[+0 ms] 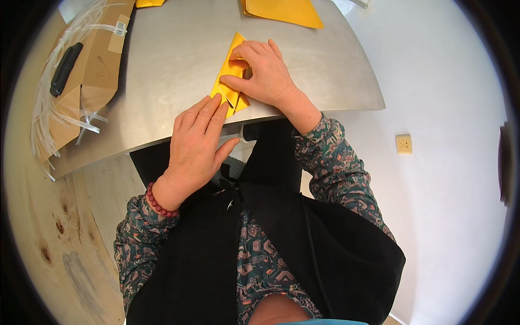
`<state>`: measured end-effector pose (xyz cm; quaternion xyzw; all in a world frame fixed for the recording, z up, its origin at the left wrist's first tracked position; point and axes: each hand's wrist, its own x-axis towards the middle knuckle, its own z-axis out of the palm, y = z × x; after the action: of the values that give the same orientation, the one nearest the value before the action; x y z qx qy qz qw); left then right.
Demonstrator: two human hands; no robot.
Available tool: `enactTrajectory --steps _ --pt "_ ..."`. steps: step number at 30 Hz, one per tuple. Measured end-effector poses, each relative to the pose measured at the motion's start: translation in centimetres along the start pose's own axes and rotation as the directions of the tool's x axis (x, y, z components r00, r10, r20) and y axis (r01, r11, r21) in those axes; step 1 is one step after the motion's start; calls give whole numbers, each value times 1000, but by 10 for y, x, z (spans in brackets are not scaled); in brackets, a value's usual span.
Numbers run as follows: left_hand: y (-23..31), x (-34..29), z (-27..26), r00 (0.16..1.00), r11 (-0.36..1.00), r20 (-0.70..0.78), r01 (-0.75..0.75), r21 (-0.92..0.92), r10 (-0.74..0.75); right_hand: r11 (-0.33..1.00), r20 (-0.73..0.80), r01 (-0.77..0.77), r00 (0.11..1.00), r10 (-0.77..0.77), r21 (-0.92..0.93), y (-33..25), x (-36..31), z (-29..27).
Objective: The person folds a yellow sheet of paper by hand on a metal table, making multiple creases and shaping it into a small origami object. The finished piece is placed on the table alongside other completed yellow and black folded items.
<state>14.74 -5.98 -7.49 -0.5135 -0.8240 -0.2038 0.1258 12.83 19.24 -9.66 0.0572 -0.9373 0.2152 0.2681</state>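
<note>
A folded piece of yellow paper lies near the front edge of the grey metal table, its narrow tip pointing away from me. Folds and a small dark gap show at its near end. My left hand has its fingers stretched out, the tips pressing on the near left end of the paper and the thumb apart. On the paper's right side, my right hand has its fingers bent over and the thumb on the folds, gripping it. Part of the paper is hidden under this hand.
A brown cardboard box stands at the left, with white plastic strips and a black handle-like object on it. Yellow sheets lie stacked at the table's far side. A wall socket sits at the right.
</note>
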Motion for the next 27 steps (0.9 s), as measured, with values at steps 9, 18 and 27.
enactTrajectory --steps 9,18,27 --pt "4 -1 1 1000 1000 1 3 14 -3 1000 -2 1 1000 -1 -9 2 0 2" --pt "8 -1 6 1000 999 -8 13 36 -13 999 -40 25 999 -27 -46 -1 0 2" --pt "8 -1 5 1000 999 1 23 35 -23 999 23 -45 999 45 -2 -2 2 4"
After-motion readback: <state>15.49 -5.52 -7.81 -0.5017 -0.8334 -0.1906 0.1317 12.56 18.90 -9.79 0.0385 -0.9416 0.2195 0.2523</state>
